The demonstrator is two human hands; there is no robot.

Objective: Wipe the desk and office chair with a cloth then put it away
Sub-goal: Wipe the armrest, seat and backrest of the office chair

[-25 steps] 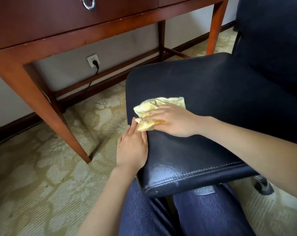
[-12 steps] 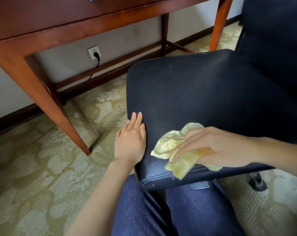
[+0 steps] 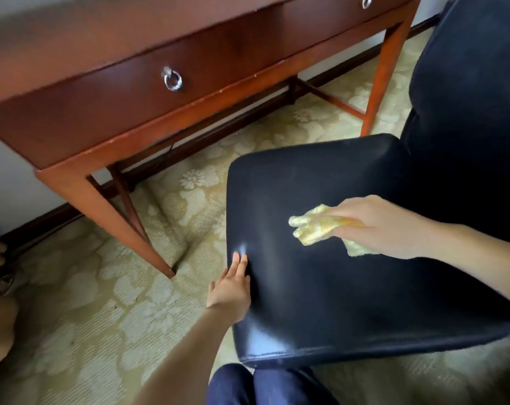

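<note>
No legible text or labels.

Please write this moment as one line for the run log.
step: wiping chair seat | right hand: presses cloth | left hand: steadies seat edge

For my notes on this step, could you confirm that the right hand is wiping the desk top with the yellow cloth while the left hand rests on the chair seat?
Not quite: the head view shows the right hand wiping the chair seat with the yellow cloth, not the desk top. The left hand does rest on the seat's edge.
</note>
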